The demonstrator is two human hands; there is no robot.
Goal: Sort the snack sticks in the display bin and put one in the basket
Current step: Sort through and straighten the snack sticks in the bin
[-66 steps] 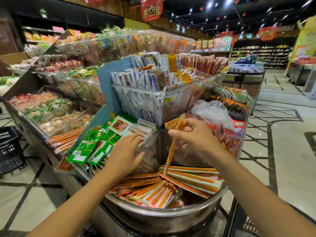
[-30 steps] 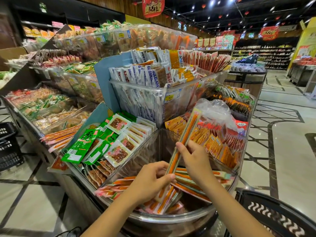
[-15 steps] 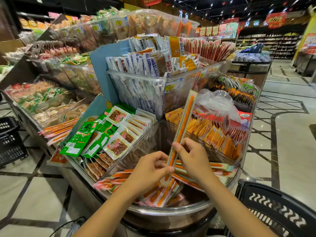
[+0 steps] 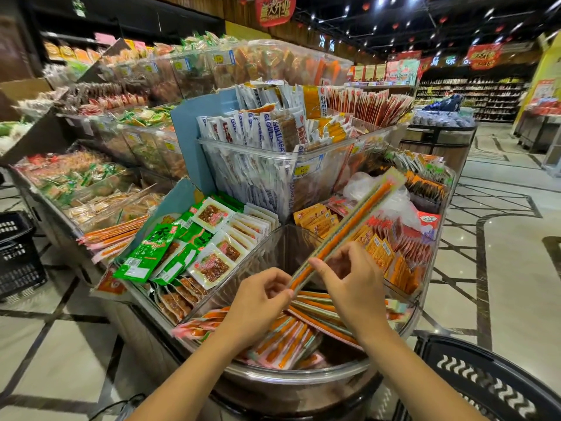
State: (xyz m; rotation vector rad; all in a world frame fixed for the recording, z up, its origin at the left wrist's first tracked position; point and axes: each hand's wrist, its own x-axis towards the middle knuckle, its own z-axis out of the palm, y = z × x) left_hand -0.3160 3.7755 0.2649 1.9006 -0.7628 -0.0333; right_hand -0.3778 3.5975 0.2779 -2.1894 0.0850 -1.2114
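1. At 9 o'clock of the view a black slatted plastic crate stands on the glossy tiled floor.
2. At 10 o'clock from the hands, flat shiny green packets lie fanned in a tray compartment, beside white ones with clear windows.
3. The left hand pinches the lower end of the held stick between thumb and curled fingers.
4. At 12 o'clock a clear, square-cornered plastic tub is packed with upright white sachets; a yellow price label sits on its front.
5. At 6 o'clock the display bin is a curved clear-plastic wedge with a brushed metal rim; loose snack sticks lie flat in it, crossing one another.
6. The right hand grips the same stick just above the left, thumb pressed on its face, fingers curled behind.
7. The held stick is a long flat sleeve with pale green and pink edges, an orange core and a crimped top; it is tilted above the bin, its free end towards 1 o'clock.
8. At 3 o'clock from the hands, small orange foil packets stand in rows.
9. At 5 o'clock the basket is black plastic with wavy white cut-outs; its contents cannot be seen.
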